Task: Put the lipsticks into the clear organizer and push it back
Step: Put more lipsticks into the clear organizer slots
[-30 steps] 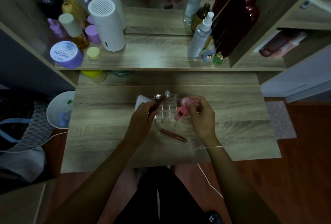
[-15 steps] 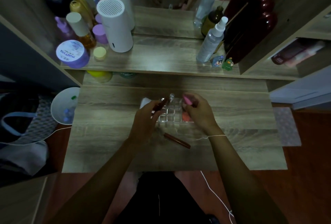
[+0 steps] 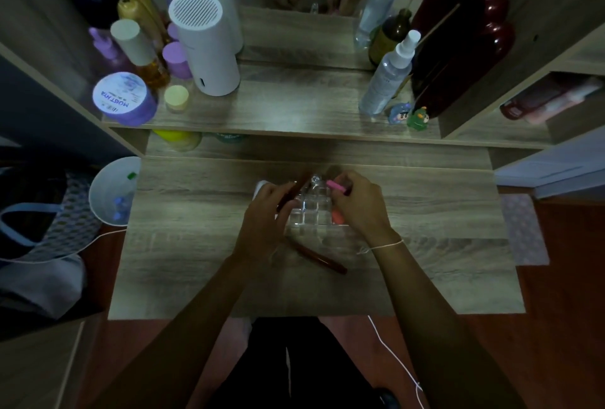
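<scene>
The clear organizer, a grid of small cells, stands on the wooden desk between my hands. My left hand grips a dark red lipstick, tilted over the organizer's left side. My right hand pinches a pink lipstick above the organizer's far right corner. A coral-pink lipstick stands in a cell on the right side. Another dark red lipstick lies flat on the desk just in front of the organizer. A white object pokes out behind my left hand.
A raised shelf behind the desk carries a white cylinder, a purple jar, bottles and a spray bottle. A mirror stands at the back. A white bin sits left of the desk. A thin white cord hangs near my lap.
The coral-pink lipstick went from my right hand into a right-side cell. My right hand now holds the pink lipstick higher over the organizer. My left hand has tilted the dark red lipstick closer to the cells.
</scene>
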The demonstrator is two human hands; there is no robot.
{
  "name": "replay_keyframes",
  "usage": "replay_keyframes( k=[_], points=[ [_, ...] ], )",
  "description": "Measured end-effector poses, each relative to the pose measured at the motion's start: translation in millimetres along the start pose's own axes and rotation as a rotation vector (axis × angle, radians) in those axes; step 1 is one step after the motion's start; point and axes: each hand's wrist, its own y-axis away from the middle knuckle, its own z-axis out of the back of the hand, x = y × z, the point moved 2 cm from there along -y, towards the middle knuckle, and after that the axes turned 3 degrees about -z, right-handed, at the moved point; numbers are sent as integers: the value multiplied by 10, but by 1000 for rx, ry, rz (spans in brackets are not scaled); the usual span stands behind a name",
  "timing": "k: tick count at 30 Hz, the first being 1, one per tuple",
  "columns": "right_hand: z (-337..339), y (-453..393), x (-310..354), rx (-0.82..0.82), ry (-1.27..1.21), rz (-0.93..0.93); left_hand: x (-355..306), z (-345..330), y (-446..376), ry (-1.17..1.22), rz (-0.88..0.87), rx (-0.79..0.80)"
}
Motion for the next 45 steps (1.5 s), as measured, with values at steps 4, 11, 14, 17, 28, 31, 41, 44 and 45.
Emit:
replay_keyframes(
  k=[4, 11, 14, 17, 28, 31, 41, 44, 45],
  points=[
    [-26, -53, 32, 6, 125, -13, 20, 68, 108, -5, 16, -11],
    [-63, -90, 122, 26, 233, -34, 133, 219, 233, -63, 1, 8],
    [-92, -84, 155, 22, 225, -28, 145, 251, 240, -87, -22, 4],
    [-116, -74, 167, 25, 219, -35, 149, 257, 233, -82, -6, -15],
    [-96, -43, 136, 8, 163, -50, 36, 294, 135, 35, 57, -81],
    [-70, 18, 133, -13, 126, -64, 0, 268, 68, 56, 25, -74],
    [-146, 513, -62, -77, 108, -62, -5, 84, -92, -15, -102, 24],
    [-268, 663, -129, 14, 154, -54, 34, 13, -103, -45, -85, 67],
    [-305, 709, -156, 45, 161, -52, 48, -12, -109, -52, -75, 81]
  ],
)
